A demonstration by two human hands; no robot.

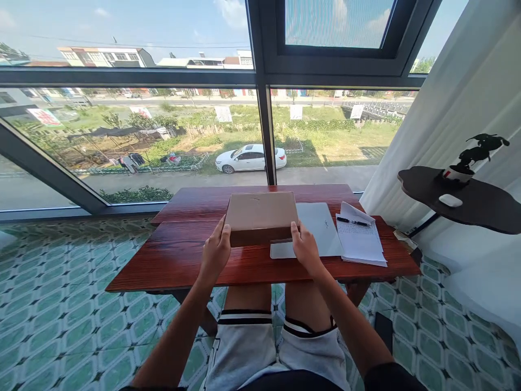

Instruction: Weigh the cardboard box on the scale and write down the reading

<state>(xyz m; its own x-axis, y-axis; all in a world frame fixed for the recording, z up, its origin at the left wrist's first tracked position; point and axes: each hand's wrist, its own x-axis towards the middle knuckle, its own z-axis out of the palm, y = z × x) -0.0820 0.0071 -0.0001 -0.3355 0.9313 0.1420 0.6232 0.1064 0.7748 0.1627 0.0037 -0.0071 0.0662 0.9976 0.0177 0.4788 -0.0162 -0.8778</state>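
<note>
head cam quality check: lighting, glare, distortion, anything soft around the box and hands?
Head view: hard daylight through the window, glossy sheen on the red table; wide-angle bend in the window frame and floor edges; the cardboard box, left hand and right hand are sharp, the box's near face in shade; the white curtain is bright, near washout.

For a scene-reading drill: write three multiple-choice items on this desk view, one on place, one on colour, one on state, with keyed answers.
1. Where does the pen lie?
A. on the notepad
B. on the floor
C. on the box

2. What colour is the table?
A. white
B. reddish brown
C. green

3. How is the cardboard box held?
A. by one hand
B. untouched
C. by both hands

Answers: 1 A, it rests across the notepad. 2 B, its wood is reddish brown. 3 C, left hand and right hand grip its near corners.
</note>
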